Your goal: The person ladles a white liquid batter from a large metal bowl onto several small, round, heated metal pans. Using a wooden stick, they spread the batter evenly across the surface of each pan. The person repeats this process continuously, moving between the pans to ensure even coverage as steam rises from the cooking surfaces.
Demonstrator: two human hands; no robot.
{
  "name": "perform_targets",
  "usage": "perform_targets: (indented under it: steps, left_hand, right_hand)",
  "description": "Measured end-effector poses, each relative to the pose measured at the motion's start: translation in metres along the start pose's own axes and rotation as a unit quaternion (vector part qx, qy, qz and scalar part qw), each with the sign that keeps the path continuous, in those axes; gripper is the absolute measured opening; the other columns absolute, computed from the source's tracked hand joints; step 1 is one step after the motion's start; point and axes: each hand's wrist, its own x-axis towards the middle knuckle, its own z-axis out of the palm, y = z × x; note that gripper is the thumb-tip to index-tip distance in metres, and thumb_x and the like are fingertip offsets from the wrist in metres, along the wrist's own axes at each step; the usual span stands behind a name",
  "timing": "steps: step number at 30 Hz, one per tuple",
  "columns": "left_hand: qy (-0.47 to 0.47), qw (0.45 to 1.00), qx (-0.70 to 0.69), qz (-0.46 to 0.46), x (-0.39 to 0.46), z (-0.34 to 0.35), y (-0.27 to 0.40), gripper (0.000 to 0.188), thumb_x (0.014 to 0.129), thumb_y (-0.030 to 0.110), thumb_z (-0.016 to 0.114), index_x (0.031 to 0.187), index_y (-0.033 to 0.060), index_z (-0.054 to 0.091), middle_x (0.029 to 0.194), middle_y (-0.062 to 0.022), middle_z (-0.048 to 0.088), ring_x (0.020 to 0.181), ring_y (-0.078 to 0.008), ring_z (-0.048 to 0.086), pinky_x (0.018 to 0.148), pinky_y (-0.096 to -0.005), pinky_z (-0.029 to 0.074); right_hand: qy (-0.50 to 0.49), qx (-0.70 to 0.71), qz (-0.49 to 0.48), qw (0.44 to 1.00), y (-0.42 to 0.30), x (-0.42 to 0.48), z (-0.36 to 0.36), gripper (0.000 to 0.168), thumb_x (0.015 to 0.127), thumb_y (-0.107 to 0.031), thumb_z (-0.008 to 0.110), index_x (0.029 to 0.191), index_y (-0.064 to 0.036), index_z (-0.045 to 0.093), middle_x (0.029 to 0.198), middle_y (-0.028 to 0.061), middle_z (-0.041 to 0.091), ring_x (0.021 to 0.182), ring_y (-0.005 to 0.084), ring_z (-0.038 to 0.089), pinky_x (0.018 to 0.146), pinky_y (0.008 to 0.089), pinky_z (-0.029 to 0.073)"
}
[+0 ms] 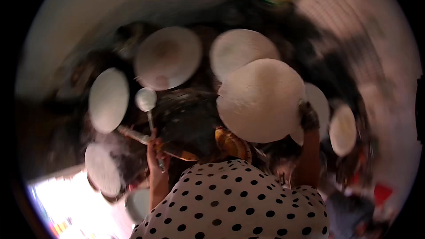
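Observation:
My left hand (157, 151), left of centre, is closed around the handle of a metal ladle (146, 99), whose round bowl points away from me. A stick-like tool (134, 135) crosses at the same hand; whether the fingers grip it too is blurred. At the right, my right hand (308, 116) holds the edge of a large, pale round disc (262, 101), which overlaps another pale disc (244, 51) behind it. A grey-white round lid or pan (169, 58) lies beyond the ladle. An orange-brown ribbed object (232, 144) sits close before my body.
Pale round discs or lids stand on the left (109, 100) and lower left (103, 169), where smoke or steam drifts. More lie at the right (343, 130). A bowl (137, 205) is near my left forearm. A person (350, 212) is at the lower right, near a red object (382, 193).

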Motion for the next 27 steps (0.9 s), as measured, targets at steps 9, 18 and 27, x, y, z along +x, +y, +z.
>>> perform_targets:
  steps: [9, 18, 27]
  left_hand:
    - [-0.185, 0.971, 0.02, -0.148, -0.049, 0.143, -0.024, 0.038, 0.1, 0.013, 0.039, 0.135, 0.0005, 0.04, 0.083, 0.0005, 0.061, 0.042, -0.0017, 0.039, 0.037, -0.0177, 0.036]
    - [-0.177, 0.968, 0.059, -0.165, -0.096, 0.173, -0.141, 0.039, 0.1, 0.015, 0.041, 0.136, 0.0012, 0.043, 0.083, 0.0023, 0.058, 0.042, -0.0007, 0.037, 0.038, -0.017, 0.035]
    - [-0.111, 0.981, 0.048, -0.152, -0.138, 0.184, -0.201, 0.044, 0.099, 0.013, 0.039, 0.141, 0.002, 0.036, 0.084, 0.0013, 0.058, 0.041, -0.0015, 0.037, 0.038, -0.0183, 0.037]
  right_hand:
    - [0.245, -0.504, -0.106, 0.822, -0.077, -0.106, -0.332, 0.037, 0.09, -0.031, 0.055, 0.117, -0.006, 0.06, 0.101, 0.0112, 0.063, 0.084, 0.0254, 0.06, 0.074, 0.0329, 0.049]
    - [0.368, -0.479, -0.103, 0.791, 0.151, -0.039, -0.313, 0.026, 0.083, -0.029, 0.066, 0.104, -0.014, 0.07, 0.102, 0.0131, 0.062, 0.096, 0.0196, 0.059, 0.086, 0.0381, 0.047]
    - [0.357, -0.179, 0.157, 0.903, 0.27, -0.028, -0.301, 0.036, 0.085, -0.042, 0.062, 0.097, -0.008, 0.069, 0.086, 0.0097, 0.067, 0.079, 0.0219, 0.064, 0.076, 0.0378, 0.052]
